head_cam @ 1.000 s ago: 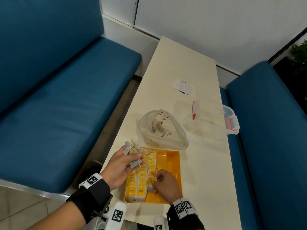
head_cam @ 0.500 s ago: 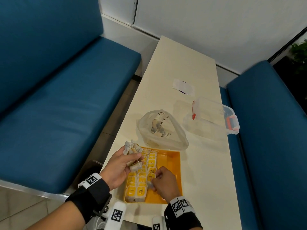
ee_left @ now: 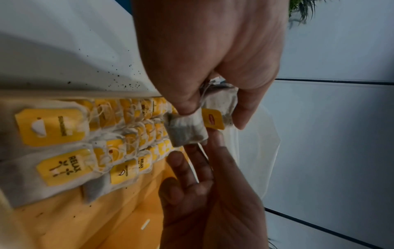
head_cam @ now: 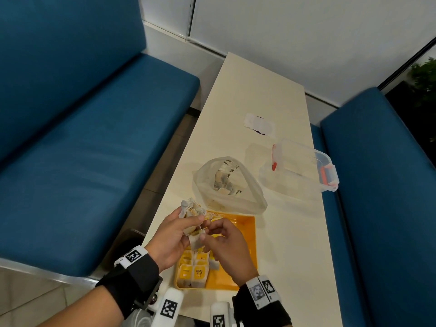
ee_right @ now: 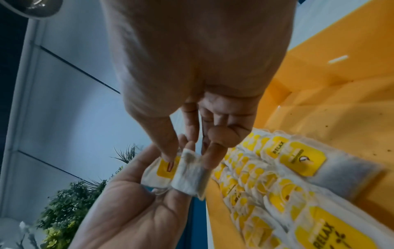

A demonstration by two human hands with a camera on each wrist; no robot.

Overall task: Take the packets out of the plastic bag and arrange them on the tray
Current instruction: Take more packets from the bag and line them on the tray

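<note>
Two blue padded benches (head_cam: 77, 147) are flanking a long cream tabletop (head_cam: 292, 232) that is running away from the person toward a white wall. On its far right part a clear plastic box (head_cam: 304, 171) with red clips is standing, and just left of it the translucent plastic bag (head_cam: 226, 185) is lying open with pale packets showing inside. The orange tray (head_cam: 245, 232) is sitting at the near edge, its far rim touching the bag, with rows of yellow-tagged tea packets (head_cam: 194, 271) overlapping along its left side.

Above the tray both hands are meeting, palms turned toward each other. The left hand (head_cam: 174, 234) is cupping a crumpled bunch of packets (head_cam: 191, 210), its fingers curled around them and its thumb pressing on top. The right hand (head_cam: 226, 244) is reaching in from the right, and its thumb and forefinger are pinching one soft, papery packet (ee_left: 187, 131) at the lower edge of that bunch, the other fingers (ee_right: 215, 156) loosely bent. This single packet is hanging between the two hands, above the rows in the tray, beside a small yellow tag (ee_left: 213, 120). Thin white strings are trailing among the bunch.
</note>
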